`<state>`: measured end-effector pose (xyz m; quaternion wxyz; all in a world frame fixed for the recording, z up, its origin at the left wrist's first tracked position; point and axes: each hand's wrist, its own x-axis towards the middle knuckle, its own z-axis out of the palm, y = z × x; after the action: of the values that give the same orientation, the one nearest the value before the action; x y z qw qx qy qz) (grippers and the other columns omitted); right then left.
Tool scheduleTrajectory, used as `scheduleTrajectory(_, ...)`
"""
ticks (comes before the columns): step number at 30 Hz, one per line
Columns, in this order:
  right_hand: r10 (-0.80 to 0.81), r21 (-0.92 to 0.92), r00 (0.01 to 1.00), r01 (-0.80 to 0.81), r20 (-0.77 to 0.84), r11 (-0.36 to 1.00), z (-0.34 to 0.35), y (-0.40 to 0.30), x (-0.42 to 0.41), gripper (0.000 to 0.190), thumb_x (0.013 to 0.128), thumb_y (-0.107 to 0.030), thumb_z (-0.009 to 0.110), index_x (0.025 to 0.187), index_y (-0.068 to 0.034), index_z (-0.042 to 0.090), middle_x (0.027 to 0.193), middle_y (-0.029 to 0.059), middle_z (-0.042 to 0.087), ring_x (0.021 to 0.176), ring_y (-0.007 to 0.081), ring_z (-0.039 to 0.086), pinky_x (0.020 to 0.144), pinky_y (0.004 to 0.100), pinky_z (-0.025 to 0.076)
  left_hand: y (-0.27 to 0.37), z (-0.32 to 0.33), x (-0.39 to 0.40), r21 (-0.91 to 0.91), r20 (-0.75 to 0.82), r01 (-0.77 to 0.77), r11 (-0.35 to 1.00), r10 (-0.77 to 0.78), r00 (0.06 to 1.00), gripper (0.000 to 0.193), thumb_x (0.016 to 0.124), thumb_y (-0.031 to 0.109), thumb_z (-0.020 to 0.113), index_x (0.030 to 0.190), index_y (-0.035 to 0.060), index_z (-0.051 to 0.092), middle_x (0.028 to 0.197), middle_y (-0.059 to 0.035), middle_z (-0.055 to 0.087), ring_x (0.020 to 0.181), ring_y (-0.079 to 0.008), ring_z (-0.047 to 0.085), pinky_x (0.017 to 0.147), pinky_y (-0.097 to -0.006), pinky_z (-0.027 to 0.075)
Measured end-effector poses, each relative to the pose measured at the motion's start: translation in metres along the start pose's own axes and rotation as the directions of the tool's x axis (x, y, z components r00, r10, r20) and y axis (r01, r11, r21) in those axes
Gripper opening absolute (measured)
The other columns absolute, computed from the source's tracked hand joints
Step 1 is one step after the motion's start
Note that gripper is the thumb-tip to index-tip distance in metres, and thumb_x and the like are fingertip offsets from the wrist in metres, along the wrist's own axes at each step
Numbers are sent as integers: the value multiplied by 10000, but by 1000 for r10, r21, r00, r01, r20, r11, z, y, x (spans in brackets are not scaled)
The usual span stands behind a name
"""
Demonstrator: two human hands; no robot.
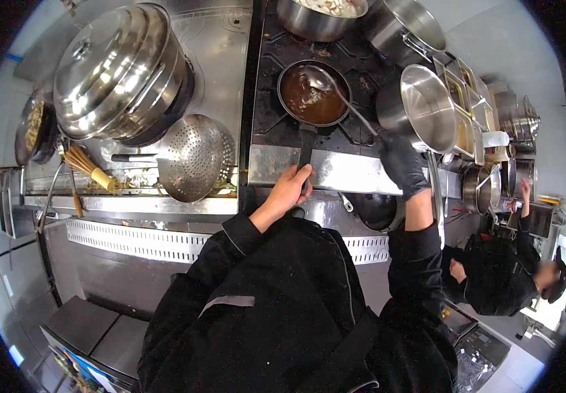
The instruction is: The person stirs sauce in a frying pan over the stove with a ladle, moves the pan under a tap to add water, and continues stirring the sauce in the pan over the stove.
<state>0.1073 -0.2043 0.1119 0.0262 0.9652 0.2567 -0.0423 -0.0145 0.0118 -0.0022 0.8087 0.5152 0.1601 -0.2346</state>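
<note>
My bare left hand grips the dark handle of a small black frying pan. The pan sits on the gas range's black grate and holds a glossy brown sauce. In my right hand, gloved in black, is the end of a long metal spoon. Its bowl lies over the sauce, angled toward the pan's far side; the glove covers the spoon's end. Close beside the right hand stands a deep steel saucepan, whose long handle runs toward me past my right wrist.
Behind the pan are a steel pot of pale food and another deep pot. At left stand a large lidded steel pot, a perforated strainer and a bamboo brush. Food containers line the right. A co-worker stands far right.
</note>
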Motion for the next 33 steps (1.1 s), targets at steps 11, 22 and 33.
scheduleTrajectory(11, 93, 352, 988, -43, -126, 935, -9, 12, -23, 254, 885, -153, 560, 1075, -10, 649, 999, 219, 653, 935, 386, 623, 822, 388, 494, 1, -3, -2, 54, 5, 38, 998, -38, 999, 341, 990, 369, 436, 1072, 44, 498, 647, -17, 522, 476, -74, 426, 417, -225, 297)
scheduleTrajectory(22, 123, 309, 982, -73, -146, 948, -48, 1, -35, 230, 884, -92, 546, 1058, 28, 637, 1003, 234, 647, 953, 378, 619, 837, 393, 483, 1, -9, -1, 173, -3, 4, 985, -4, 1000, 311, 961, 352, 502, 1009, 44, 494, 687, -39, 569, 471, -82, 460, 416, -224, 339)
scheduleTrajectory(33, 126, 274, 991, -106, -55, 956, -52, 3, -44, 268, 901, -94, 530, 1124, 25, 618, 1068, 235, 637, 1000, 359, 617, 871, 356, 471, 6, -6, 2, 178, -1, 24, 984, -24, 1000, 331, 963, 381, 482, 992, 52, 504, 676, -50, 573, 485, -93, 480, 429, -226, 342)
